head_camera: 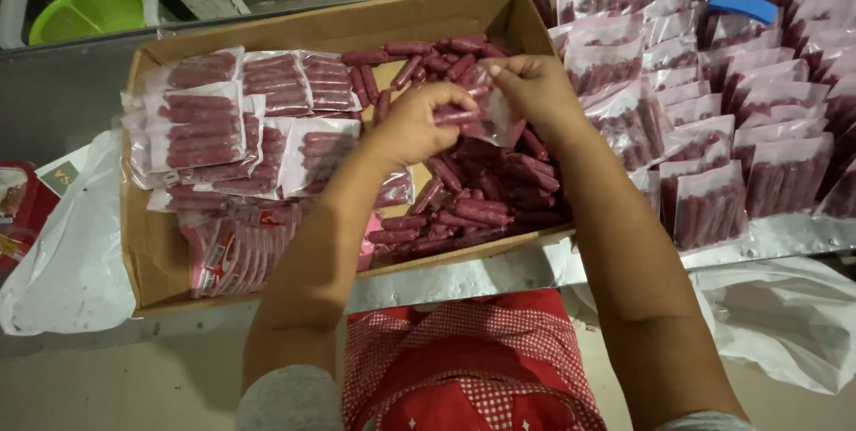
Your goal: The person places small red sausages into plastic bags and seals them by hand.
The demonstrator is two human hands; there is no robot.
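Over the cardboard box (160,262), my right hand (535,88) pinches the mouth of a small clear pouch (496,114) to hold it open, while my left hand (412,123) closes on a red sausage (456,115) at that mouth. Loose glossy sausages (486,190) pile beneath; flat filled packs (192,128) lie at the box's left end.

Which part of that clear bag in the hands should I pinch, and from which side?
Probably its top edge, coming from above. The clear bag hangs mouth-up over the loose sausages in the cardboard box, the right hand pinches its upper rim, and the left hand pushes a sausage in from the side.
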